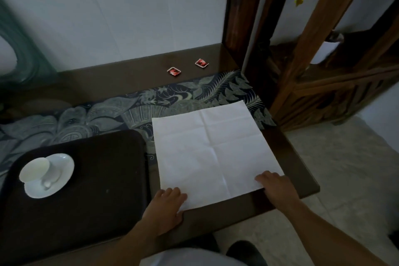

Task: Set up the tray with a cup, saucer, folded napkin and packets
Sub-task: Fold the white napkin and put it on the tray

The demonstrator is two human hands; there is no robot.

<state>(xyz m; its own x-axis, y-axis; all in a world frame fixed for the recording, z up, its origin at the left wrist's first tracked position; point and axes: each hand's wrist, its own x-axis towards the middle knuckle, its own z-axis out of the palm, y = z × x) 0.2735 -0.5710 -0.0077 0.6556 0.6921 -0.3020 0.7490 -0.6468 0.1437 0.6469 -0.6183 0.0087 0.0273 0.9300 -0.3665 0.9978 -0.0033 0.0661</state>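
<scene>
A white napkin [213, 151] lies spread flat on the table's right part, crease lines showing. My left hand [166, 207] rests on its near left corner, thumb under the edge. My right hand [274, 185] lies on its near right corner with fingers curled over the edge. To the left sits a dark tray [97, 179] holding a white saucer [62, 170] with a white cup [35, 169] tipped on it. Two red packets [174, 71] [201, 63] lie at the far side of the table near the wall.
A patterned dark runner [129, 106] crosses the brown table [298, 170]. A wooden shelf frame [313, 71] stands to the right, over a tiled floor [345, 179]. A green frame [19, 49] leans at the far left.
</scene>
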